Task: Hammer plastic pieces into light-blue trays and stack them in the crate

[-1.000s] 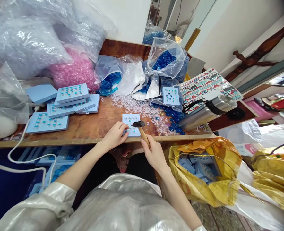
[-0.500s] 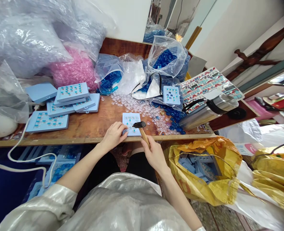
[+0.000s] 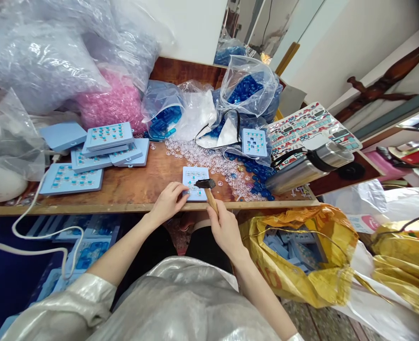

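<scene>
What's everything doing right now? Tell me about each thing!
Left hand: resting on the board
Right hand: gripping the hammer
Small hammer: held up, head just over the board
Pale blue board: flat on the wooden table
Yellow woven sack: open, holding blue boards
Steel flask: lying on its side
Clear bag: open, holding blue beads

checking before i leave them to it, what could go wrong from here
The small hammer in the right hand is close to the fingers of the left hand on the blue board, so a slip might hit them. The board sits near the table edge and could get knocked off. The loose clear beads beside it might scatter if jolted.
</scene>
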`<state>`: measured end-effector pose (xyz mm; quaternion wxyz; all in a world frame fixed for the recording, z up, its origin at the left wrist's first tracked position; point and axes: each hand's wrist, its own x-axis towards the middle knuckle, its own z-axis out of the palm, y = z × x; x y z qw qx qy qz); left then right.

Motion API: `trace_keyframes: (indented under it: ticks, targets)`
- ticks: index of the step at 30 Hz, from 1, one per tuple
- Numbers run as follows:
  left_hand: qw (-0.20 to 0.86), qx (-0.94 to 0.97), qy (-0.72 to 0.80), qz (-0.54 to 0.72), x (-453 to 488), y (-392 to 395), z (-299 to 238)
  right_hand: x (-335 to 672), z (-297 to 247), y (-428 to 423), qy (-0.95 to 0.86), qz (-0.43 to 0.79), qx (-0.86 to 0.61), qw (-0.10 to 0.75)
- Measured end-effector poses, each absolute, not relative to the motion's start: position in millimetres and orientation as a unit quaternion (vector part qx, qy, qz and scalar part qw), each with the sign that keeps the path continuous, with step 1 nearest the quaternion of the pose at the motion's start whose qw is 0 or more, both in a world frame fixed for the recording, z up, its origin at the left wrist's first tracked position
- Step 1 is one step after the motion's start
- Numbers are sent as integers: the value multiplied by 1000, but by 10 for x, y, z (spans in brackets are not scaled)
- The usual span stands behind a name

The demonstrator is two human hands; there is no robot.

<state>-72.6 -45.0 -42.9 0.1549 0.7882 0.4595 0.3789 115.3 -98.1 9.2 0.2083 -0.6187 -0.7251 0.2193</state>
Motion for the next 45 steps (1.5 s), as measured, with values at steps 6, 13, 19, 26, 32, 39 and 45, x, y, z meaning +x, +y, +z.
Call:
trace_keyframes:
  ticks: [6,13,19,26,32,39,45]
  targets:
    - [137,752,522,379,-913,-166,-352,1287,-73,-846,-689,254,-618,280]
    - [15,736,598,317,-1303,1115,-373,1432,-324,-596,-656,266,-639,302]
    - [0,731,655,188,-1285,1677,-232,1409,-328,-617,-676,234,-652,252]
    - [9,735,610,296,-1259,1262,-177,1425,-349,-601,-645,259,-659,288]
    - [222,813,446,303,-914,455,-127,1418,-321,-605,-672,240,-655,247]
    - [219,830,442,261,-727,284,-117,1413,-284,-625,-677,250,-646,248]
    - [204,839,434,257,-787,287,-156,1426,-247,-627,-680,262,-636,254]
